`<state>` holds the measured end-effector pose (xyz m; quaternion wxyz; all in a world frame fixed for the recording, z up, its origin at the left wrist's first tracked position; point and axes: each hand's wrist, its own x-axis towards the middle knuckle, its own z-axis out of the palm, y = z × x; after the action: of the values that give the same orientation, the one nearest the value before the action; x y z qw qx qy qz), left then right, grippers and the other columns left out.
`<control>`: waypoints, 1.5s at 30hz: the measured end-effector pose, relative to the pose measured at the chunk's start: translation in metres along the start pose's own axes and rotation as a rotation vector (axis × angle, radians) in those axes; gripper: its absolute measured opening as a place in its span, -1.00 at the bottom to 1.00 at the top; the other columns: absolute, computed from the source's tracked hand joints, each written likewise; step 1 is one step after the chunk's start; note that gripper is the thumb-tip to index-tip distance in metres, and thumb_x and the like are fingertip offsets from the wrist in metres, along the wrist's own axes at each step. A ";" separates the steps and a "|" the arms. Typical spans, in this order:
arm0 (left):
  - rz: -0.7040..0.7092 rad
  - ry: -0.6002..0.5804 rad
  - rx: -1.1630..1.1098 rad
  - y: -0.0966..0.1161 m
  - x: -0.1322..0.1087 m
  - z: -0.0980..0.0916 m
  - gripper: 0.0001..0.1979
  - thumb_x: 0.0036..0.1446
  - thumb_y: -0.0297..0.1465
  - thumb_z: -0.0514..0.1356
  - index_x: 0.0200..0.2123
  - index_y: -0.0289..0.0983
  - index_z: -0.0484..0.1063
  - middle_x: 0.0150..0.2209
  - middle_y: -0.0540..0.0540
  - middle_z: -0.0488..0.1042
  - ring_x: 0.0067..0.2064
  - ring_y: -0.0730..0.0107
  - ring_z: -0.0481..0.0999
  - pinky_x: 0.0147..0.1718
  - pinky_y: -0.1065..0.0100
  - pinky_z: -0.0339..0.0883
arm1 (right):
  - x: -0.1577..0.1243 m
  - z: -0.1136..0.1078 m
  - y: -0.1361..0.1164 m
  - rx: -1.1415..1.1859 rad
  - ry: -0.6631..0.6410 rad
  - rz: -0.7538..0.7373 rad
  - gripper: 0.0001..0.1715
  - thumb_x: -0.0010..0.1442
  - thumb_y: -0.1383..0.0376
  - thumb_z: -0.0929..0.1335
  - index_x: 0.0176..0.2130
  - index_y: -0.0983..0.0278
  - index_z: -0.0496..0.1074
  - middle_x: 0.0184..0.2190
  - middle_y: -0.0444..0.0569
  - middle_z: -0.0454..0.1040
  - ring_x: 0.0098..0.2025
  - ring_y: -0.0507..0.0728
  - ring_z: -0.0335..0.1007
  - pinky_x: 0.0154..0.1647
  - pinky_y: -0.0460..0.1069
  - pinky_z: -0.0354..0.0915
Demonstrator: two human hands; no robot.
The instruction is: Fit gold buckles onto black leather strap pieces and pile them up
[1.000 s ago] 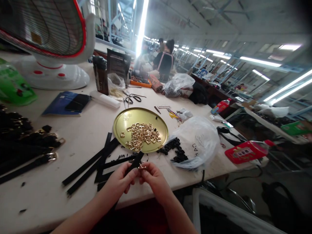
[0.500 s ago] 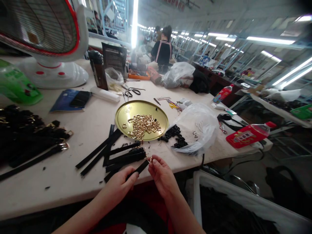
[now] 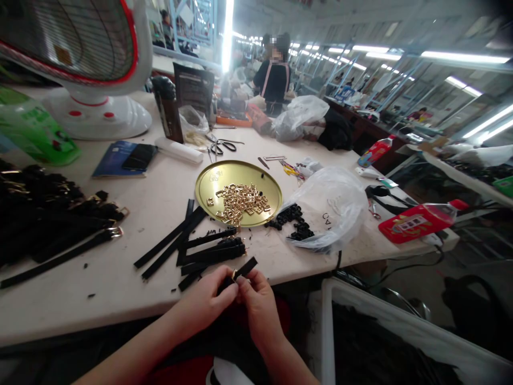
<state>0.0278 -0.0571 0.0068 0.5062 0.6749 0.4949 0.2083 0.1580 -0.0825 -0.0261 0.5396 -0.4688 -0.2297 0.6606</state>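
Close to the table's front edge, my left hand (image 3: 210,294) is closed around a black strap (image 3: 247,266) that has a small gold buckle (image 3: 234,275) on it. My right hand (image 3: 258,302) pinches the same strap just beside the buckle, and the strap's end sticks out up and to the right. Just beyond my hands lies a bundle of black straps (image 3: 218,254), some with gold buckles. Behind it, a round gold tray (image 3: 206,179) bears a pile of gold buckles (image 3: 244,199). Small black loops (image 3: 298,229) spill from a clear plastic bag (image 3: 344,203).
A heap of buckled straps (image 3: 52,224) lies at left, below a green bottle (image 3: 36,128) and a white fan (image 3: 96,115). Scissors (image 3: 220,145) lie behind the tray. A red bottle (image 3: 417,222) rests at right, above a white bin (image 3: 326,326). Another person (image 3: 274,80) stands farther back.
The gold buckle, earlier at the strap's tip in my right fingers, now sits farther along the strap. The strap's end now extends past it, and my hands are closer together.
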 end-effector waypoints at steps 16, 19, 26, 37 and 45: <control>-0.193 -0.009 -0.234 -0.017 0.002 0.009 -0.75 0.08 -0.24 -0.01 -0.56 -0.24 0.13 -0.67 0.14 0.20 -0.63 0.57 0.17 -0.66 0.53 0.01 | -0.001 -0.009 -0.004 -0.778 -0.006 -0.425 -0.88 0.03 0.27 0.33 -0.48 0.27 0.36 -0.51 -0.12 0.30 -0.43 0.04 0.19 -0.42 -0.07 0.11; -0.165 -0.059 -0.200 -0.013 0.000 0.004 -0.71 0.07 -0.18 0.00 -0.55 -0.24 0.15 -0.69 0.14 0.20 -0.63 0.55 0.17 -0.64 0.52 0.02 | -0.002 -0.008 -0.007 -0.778 -0.023 -0.365 -0.87 0.06 0.27 0.31 -0.47 0.26 0.31 -0.55 -0.15 0.28 -0.49 0.02 0.16 -0.48 -0.09 0.12; -0.216 -0.106 -0.144 -0.018 0.012 -0.002 -0.65 -0.04 -0.09 0.06 -0.59 -0.24 0.12 -0.72 0.16 0.14 -0.66 0.56 0.14 -0.69 0.52 -0.03 | -0.005 -0.007 -0.007 -0.718 -0.093 -0.393 -0.82 0.15 0.23 0.23 -0.42 0.27 0.31 -0.47 -0.11 0.30 -0.41 0.04 0.21 -0.39 -0.07 0.18; -0.115 -0.188 0.012 -0.015 0.024 -0.004 -0.67 0.08 -0.15 -0.05 -0.42 -0.25 0.36 -0.60 0.08 0.29 -0.50 0.45 0.32 -0.50 0.49 0.12 | 0.108 -0.082 -0.109 -1.620 0.317 -0.464 -0.78 0.13 0.32 0.21 -0.24 0.31 0.38 -0.28 0.03 0.40 -0.21 0.12 0.29 -0.18 -0.04 0.15; -0.131 -0.130 -0.032 -0.021 0.022 -0.005 -0.66 0.09 -0.12 -0.05 -0.42 -0.25 0.32 -0.63 0.11 0.25 -0.54 0.48 0.29 -0.53 0.50 0.10 | 0.158 -0.101 -0.143 -1.639 0.341 -0.401 -0.92 0.00 0.40 0.29 -0.42 0.32 0.40 -0.38 0.06 0.41 -0.29 0.16 0.29 -0.26 0.01 0.13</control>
<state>0.0239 -0.0350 -0.0147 0.5606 0.6448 0.5008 0.1385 0.3201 0.0884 -0.0145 0.1646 -0.7539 -0.6284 0.0988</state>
